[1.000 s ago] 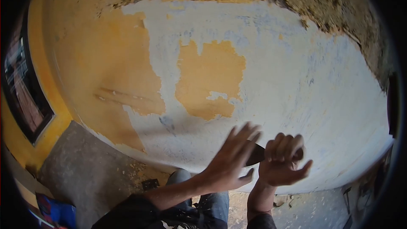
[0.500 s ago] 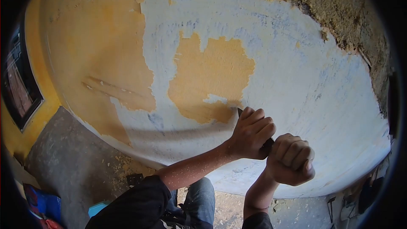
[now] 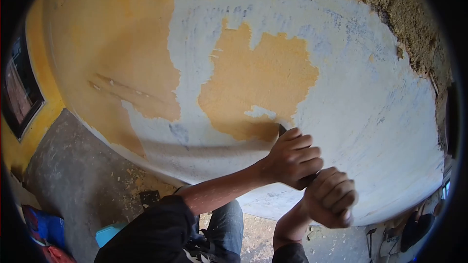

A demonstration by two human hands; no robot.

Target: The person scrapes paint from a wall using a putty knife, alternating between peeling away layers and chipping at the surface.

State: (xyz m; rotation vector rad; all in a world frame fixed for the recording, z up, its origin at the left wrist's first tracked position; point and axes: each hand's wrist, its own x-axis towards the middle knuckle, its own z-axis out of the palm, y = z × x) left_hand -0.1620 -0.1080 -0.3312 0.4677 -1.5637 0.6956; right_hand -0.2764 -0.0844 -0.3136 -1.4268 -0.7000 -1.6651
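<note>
My left hand (image 3: pixel 295 158) is closed around a scraper, whose dark blade tip (image 3: pixel 282 129) pokes out above the fingers against the wall. The blade touches the lower right edge of an orange-yellow paint patch (image 3: pixel 258 83). Close below and to the right, my right hand (image 3: pixel 331 197) is a closed fist at the lower end of the scraper's dark handle (image 3: pixel 307 180). Most of the handle is hidden by my fingers. Bare whitish wall (image 3: pixel 370 131) surrounds the patch. Pale flecks cling to my left forearm.
More orange-yellow paint (image 3: pixel 126 53) covers the wall at left, beside a dark-framed window (image 3: pixel 22 87). Rough brown wall (image 3: pixel 404 14) shows at upper right. Paint flakes litter the grey floor (image 3: pixel 73 165). A turquoise object (image 3: pixel 108 234) and a blue bag-like item (image 3: pixel 46 226) lie at lower left.
The view has shifted, so the paint patch appears larger and farther right. Both hands sit slightly lower, with the blade still at the patch's lower right edge.
</note>
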